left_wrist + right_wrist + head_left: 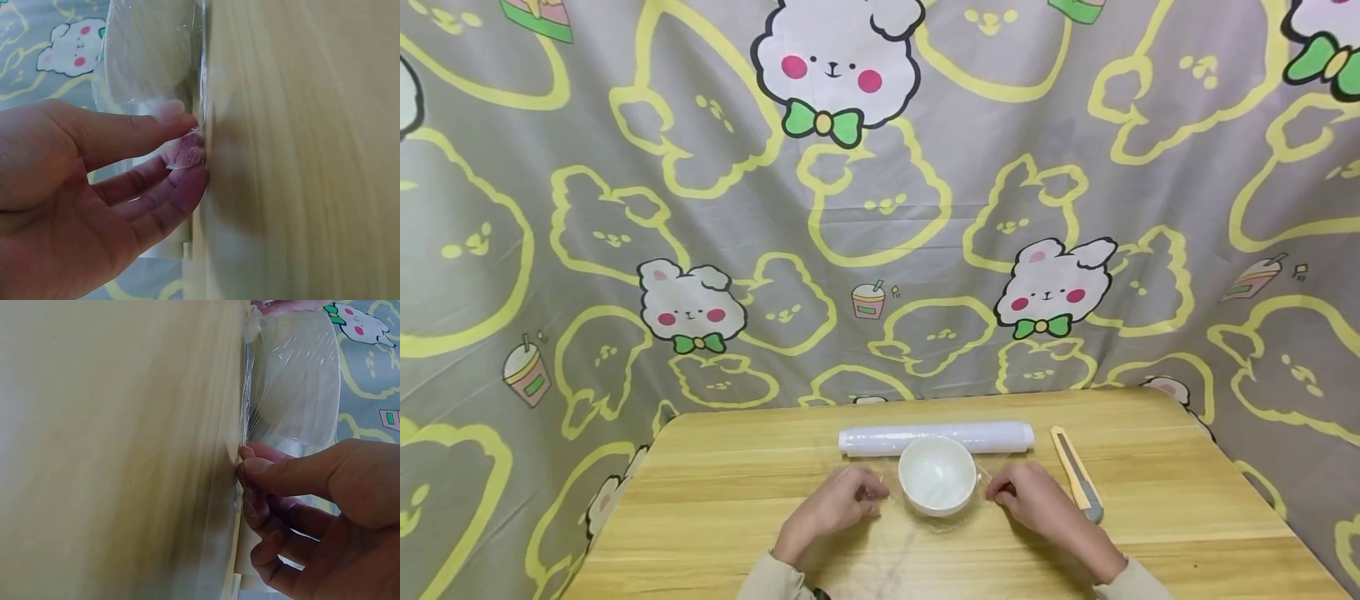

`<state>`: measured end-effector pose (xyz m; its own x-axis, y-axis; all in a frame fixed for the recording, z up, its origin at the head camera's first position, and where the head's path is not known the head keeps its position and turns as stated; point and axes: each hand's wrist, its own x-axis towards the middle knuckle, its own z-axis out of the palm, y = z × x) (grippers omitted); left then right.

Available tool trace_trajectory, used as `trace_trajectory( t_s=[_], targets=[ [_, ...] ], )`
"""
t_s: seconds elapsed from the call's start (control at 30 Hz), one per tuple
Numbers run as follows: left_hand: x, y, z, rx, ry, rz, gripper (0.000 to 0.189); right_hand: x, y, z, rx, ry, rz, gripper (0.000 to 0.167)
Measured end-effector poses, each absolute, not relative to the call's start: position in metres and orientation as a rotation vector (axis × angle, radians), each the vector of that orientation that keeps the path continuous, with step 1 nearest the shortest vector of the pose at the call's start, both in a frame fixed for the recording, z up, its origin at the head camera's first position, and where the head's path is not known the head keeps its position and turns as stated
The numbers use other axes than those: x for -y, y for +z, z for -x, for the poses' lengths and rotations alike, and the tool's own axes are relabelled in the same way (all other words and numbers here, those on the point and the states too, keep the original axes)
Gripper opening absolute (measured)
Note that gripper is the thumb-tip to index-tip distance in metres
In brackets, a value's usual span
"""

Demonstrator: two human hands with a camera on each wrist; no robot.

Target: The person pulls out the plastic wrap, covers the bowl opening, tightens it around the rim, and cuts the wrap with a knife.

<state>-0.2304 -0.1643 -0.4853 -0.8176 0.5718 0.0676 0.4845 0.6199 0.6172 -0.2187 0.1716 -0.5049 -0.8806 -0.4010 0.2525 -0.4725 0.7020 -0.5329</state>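
Observation:
A white bowl (937, 477) stands upright on the wooden table, with clear cling film (294, 369) stretched around its side. My left hand (844, 502) is at the bowl's left and holds a bunched edge of the film (187, 153) between thumb and fingers. On the other side, my right hand (1032, 497) pinches the film between thumb and forefinger, low by the tabletop. The other right fingers are loosely curled. Whether the film covers the bowl's opening or lies under its base is hard to tell.
Just behind the bowl lies a roll of cling film (1000, 437). A yellow and grey box cutter (1077, 473) lies right of the right hand on the table (722, 500). A patterned cloth (775, 225) hangs behind and at both sides.

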Motion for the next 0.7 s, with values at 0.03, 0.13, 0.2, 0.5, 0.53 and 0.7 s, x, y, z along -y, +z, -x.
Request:
trace_trajectory(
  t_s=[0.03,0.13,0.2,0.5,0.53,0.7],
  targets=[
    [0.163,-0.486,0.232,-2.707,0.969,-0.889,0.021,-0.171,-0.505,0.22,2.784,0.912,-0.704,0.019],
    [0.158,-0.487,0.235,-2.72,0.951,-0.885,0.022,-0.167,-0.505,0.222,2.789,0.881,-0.621,0.019],
    [0.156,-0.487,0.237,-2.722,0.938,-0.88,0.024,-0.165,-0.504,0.224,2.798,0.864,-0.565,0.02],
    [0.151,-0.492,0.238,-2.569,1.186,-0.801,0.033,-0.153,-0.504,0.227,2.828,1.038,-0.419,0.021],
    [0.15,-0.493,0.239,-2.506,1.273,-0.785,0.034,-0.153,-0.504,0.227,2.816,1.079,-0.411,0.019],
    [0.154,-0.509,0.245,-2.106,1.668,-0.683,0.043,-0.153,-0.507,0.227,2.744,1.344,-0.429,0.006]
  ],
)
